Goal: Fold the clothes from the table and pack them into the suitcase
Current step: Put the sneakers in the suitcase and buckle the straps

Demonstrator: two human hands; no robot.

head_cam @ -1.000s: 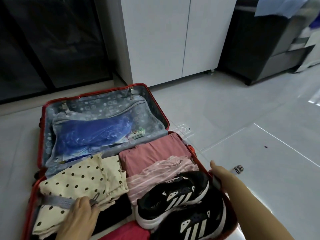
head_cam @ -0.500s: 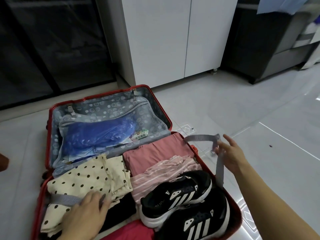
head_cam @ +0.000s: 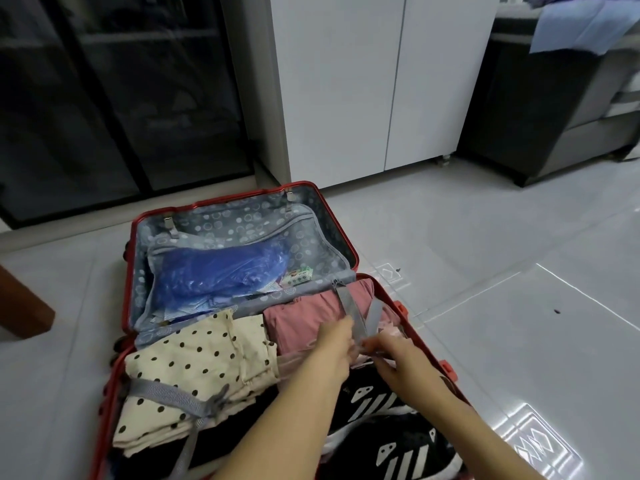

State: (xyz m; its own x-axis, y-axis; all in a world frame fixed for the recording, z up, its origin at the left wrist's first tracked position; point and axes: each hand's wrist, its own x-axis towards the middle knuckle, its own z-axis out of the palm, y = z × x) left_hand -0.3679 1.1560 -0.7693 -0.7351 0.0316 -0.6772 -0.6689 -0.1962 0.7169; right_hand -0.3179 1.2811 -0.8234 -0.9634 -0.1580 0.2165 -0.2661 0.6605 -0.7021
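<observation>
A red suitcase (head_cam: 349,244) lies open on the floor. Its near half holds a folded cream polka-dot garment (head_cam: 194,368), a folded pink garment (head_cam: 304,320) and black sneakers with white stripes (head_cam: 391,441). A grey strap (head_cam: 353,313) runs from the suitcase hinge across the pink garment. My left hand (head_cam: 334,344) and my right hand (head_cam: 394,355) meet over the pink garment, both pinching the ends of this grey strap. Another grey strap (head_cam: 173,396) lies across the polka-dot garment. The lid half holds a blue plastic bag (head_cam: 214,275) behind a zipped divider.
White cabinet doors (head_cam: 381,81) stand behind the suitcase, dark glass doors (head_cam: 121,98) at the left. A dark unit (head_cam: 526,109) with blue cloth (head_cam: 581,22) on top is at the right. A brown wooden leg (head_cam: 24,306) stands at the left edge. Pale tiled floor (head_cam: 519,271) surrounds the suitcase.
My left hand left the polka-dot garment and moved right. My right hand brought the grey strap in from the suitcase's right side; both hands now hold it over the pink garment.
</observation>
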